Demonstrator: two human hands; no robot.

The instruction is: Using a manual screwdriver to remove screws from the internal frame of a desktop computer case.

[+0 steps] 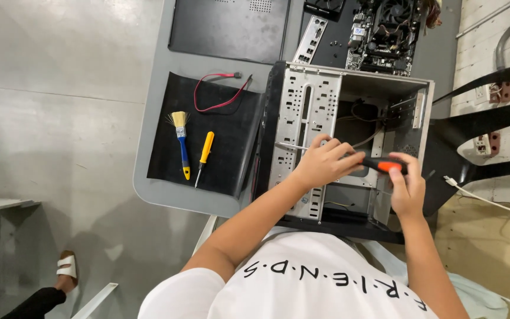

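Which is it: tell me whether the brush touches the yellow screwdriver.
Apart. The head view shows a strip of black mat between the brush and the yellow screwdriver.

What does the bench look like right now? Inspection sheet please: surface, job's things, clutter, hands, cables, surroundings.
Surface: grey table with a black mat on it.
Job's things: open computer case; screwdriver with black and orange handle, shaft pointing at the case's metal panel.
Clutter: brush and yellow screwdriver on the mat; motherboard, black side panel.
Hands: left hand on the shaft end of the handle; right hand on the orange end.
Cables: red cable on the mat; white cable at right.
Surroundings: grey floor, a sandalled foot.
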